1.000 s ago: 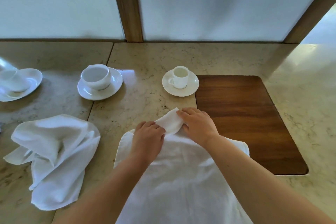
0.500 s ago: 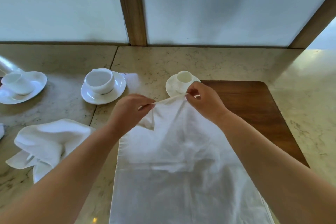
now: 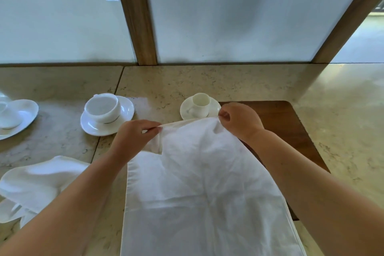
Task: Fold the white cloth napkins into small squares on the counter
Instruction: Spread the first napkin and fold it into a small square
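Observation:
A large white cloth napkin (image 3: 203, 189) lies spread on the beige stone counter (image 3: 207, 81), reaching from the near edge toward the cups. My left hand (image 3: 133, 137) pinches its far edge at the left. My right hand (image 3: 239, 120) pinches the same edge at the right, and the hem is pulled taut between them, lifted off the counter. A small flap hangs down below my left fingers. A second white napkin (image 3: 39, 181) lies crumpled at the near left.
A small white cup on a saucer (image 3: 200, 104) stands just beyond the raised hem. A wider cup on a saucer (image 3: 106, 112) sits to its left, another saucer with a cup (image 3: 14, 116) at the far left. A dark wooden inlay (image 3: 286, 129) lies under my right arm.
My hands have lifted the napkin's far edge off the counter and drawn apart, stretching the hem between them. The view has tilted up toward the frosted window.

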